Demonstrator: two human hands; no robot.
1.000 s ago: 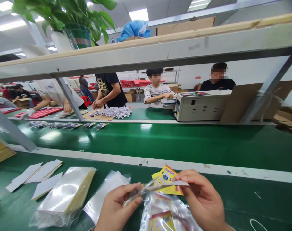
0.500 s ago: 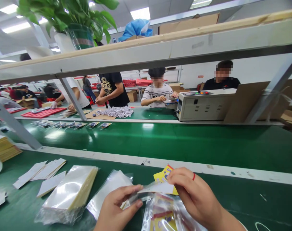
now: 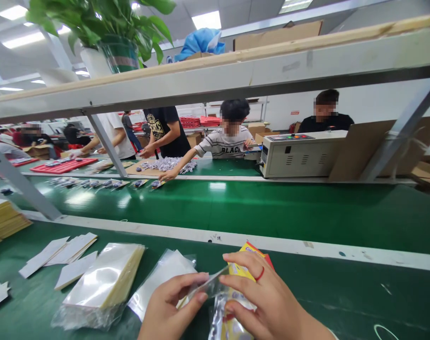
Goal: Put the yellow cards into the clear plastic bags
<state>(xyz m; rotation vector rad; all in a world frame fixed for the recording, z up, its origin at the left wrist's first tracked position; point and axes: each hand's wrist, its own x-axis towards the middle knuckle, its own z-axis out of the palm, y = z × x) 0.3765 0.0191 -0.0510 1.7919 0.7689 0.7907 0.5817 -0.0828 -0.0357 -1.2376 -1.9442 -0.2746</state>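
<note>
1. Here we work low at the green surface (image 3: 342,293), and by our judgement the bagging step is underway.
2. Our left hand (image 3: 167,309) pinches the clear bag (image 3: 215,289) mouth; our right hand (image 3: 267,302) clamps the yellow card (image 3: 241,270), which needs sliding squarely in.
3. The bag stack (image 3: 101,278) and loose sleeves (image 3: 161,278) crowd our left.

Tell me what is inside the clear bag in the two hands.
A yellow printed card shows through the clear bag, its top end sticking out. The right hand covers its lower part, so the print there is hidden.
</note>
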